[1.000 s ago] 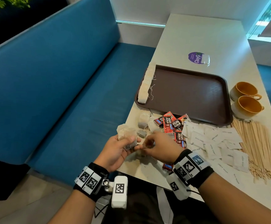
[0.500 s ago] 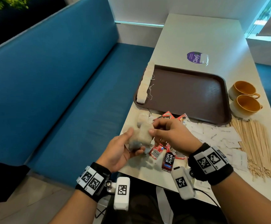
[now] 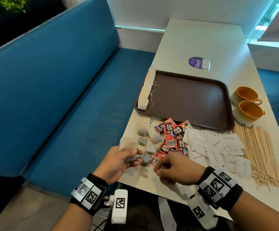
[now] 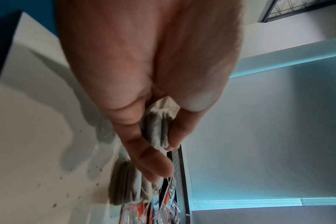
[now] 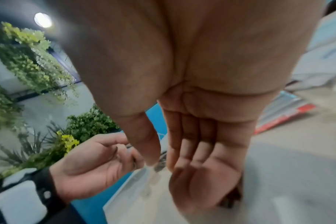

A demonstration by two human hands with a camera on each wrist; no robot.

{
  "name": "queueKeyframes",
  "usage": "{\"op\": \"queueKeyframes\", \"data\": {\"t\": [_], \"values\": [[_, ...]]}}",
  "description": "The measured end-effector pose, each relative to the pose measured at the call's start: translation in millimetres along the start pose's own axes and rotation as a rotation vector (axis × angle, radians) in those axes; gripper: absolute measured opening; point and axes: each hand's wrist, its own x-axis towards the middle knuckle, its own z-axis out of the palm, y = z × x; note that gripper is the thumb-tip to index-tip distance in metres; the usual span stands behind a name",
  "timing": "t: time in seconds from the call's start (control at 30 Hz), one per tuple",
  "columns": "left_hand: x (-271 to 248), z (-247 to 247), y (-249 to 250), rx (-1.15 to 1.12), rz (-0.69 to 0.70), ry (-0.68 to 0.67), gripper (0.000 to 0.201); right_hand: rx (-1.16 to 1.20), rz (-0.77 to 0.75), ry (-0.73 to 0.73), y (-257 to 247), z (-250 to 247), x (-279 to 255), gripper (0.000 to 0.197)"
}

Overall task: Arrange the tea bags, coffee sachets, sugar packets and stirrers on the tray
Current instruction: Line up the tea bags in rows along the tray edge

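Note:
My left hand (image 3: 133, 160) grips a stack of tea bags (image 3: 128, 146) at the table's near left corner; the left wrist view shows those tea bags (image 4: 156, 128) pinched between thumb and fingers (image 4: 153, 163). My right hand (image 3: 160, 169) hovers just right of it with relaxed fingers (image 5: 197, 145) and an empty palm. Loose tea bags (image 3: 152, 138), red coffee sachets (image 3: 170, 137), white sugar packets (image 3: 215, 147) and wooden stirrers (image 3: 258, 155) lie on the table in front of the brown tray (image 3: 190, 100). A row of tea bags (image 3: 146, 90) stands along the tray's left rim.
Two orange cups (image 3: 246, 104) stand right of the tray. A purple sticker (image 3: 197, 62) lies on the white table (image 3: 202, 40) beyond it. A blue bench (image 3: 60, 97) runs along the table's left side.
My right hand has let go at the stack and drawn back toward the near edge, empty. The left hand has lowered to the table corner, still holding the tea bags.

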Motion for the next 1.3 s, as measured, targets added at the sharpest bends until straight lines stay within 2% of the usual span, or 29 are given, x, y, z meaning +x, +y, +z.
{"op": "queueKeyframes", "data": {"t": [0.2,0.3,0.43,0.53,0.67,0.83,0.9,1.0,1.13,1.2,1.3], "values": [[1,5,-3,0.098,-0.024,-0.006,0.021,-0.062,0.024,0.22,13,-15,-1,0.01],[2,3,-3,0.089,-0.015,-0.008,0.021,-0.086,0.029,0.27,17,-20,1,0.008],[1,1,-1,0.044,0.009,0.033,0.017,-0.118,-0.024,0.292,7,-19,3,0.01],[0,1,2,0.011,0.008,0.06,0.013,-0.191,-0.102,0.291,-9,-13,12,0.025],[-1,1,2,0.021,-0.003,0.07,0.013,-0.348,-0.118,0.262,-18,-2,22,0.042],[-2,-4,-1,0.025,-0.005,0.086,0.014,-0.316,-0.099,0.199,-19,-1,13,0.028],[-2,-5,-2,0.025,-0.002,0.088,0.013,-0.283,-0.09,0.256,-20,-2,13,0.026],[-3,-4,-2,0.018,0.004,0.095,0.012,-0.288,-0.075,0.348,-22,-5,21,0.033],[-4,-3,-1,0.019,0.01,0.097,0.012,-0.463,-0.069,0.283,-26,-3,29,0.053],[-5,-5,-1,0.03,0.008,0.099,0.011,-0.522,-0.056,0.258,-26,-1,30,0.053],[-6,-7,-1,0.037,0.009,0.101,0.011,-0.532,-0.037,0.265,-28,-1,32,0.043]]}}
